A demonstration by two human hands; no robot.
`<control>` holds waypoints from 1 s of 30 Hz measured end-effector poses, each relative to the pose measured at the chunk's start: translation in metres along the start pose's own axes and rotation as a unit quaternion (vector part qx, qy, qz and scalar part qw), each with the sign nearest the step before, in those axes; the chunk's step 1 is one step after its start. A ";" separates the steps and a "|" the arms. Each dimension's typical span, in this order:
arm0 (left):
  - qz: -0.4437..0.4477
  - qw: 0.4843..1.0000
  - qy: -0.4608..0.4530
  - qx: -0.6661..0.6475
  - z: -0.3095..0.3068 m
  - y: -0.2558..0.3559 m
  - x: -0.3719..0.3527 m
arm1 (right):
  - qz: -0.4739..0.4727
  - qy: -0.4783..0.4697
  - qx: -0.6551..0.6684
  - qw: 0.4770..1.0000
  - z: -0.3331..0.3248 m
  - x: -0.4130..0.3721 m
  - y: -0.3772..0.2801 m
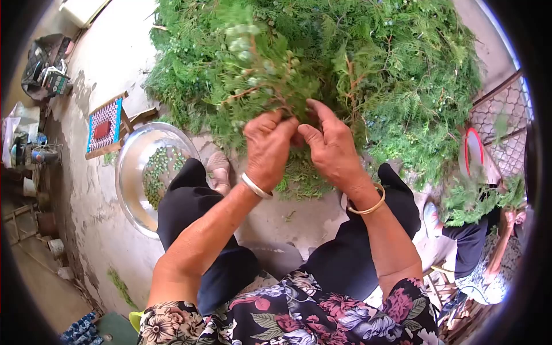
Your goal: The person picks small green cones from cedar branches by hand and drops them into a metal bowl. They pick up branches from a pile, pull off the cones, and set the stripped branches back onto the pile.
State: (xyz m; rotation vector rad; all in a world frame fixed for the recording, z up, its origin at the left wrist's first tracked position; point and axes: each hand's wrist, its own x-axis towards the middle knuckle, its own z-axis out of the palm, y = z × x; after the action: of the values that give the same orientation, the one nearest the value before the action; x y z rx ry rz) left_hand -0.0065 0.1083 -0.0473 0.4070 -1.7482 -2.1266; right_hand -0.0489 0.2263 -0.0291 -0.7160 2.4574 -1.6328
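My left hand (267, 144) is closed on the stem end of a green cedar branch (270, 72), which fans upward with pale, round, berry-like cones on it. Its foliage is slightly blurred. Beside it, my right hand (333, 150) has its thumb and forefinger apart at the base of the branch. Its other fingers are partly hidden behind. Below and to the left, a wide metal basin (129, 172) holds scattered small green cones (158, 169). A large heap of cut cedar branches (414, 75) fills the ground in front of my hands.
A low woven stool (103, 127) stands behind the basin. At right, another person's hand (513, 217) is near a cedar sprig (471, 201), close to a red-rimmed round object (474, 152) and a mesh panel (506, 112). Assorted household items line the left wall.
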 end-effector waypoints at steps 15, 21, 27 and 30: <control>0.259 0.921 -0.124 0.264 0.014 0.001 -0.053 | 0.116 0.050 0.115 0.985 -0.009 0.020 0.016; 0.452 0.823 -0.128 0.319 -0.015 0.026 -0.027 | 0.078 0.140 0.088 0.983 -0.024 0.029 0.020; 0.230 0.913 0.114 0.318 -0.039 0.051 0.003 | 0.022 0.160 -0.020 0.987 -0.033 0.031 0.021; 0.186 0.937 0.126 0.266 -0.046 0.050 0.015 | -0.003 0.134 -0.021 0.991 -0.027 0.023 0.017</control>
State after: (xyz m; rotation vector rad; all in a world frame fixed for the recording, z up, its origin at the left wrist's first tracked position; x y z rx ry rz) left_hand 0.0043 0.0527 -0.0072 0.4201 -2.0342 -1.2686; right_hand -0.0841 0.2438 -0.0292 -0.5384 2.6788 -1.7912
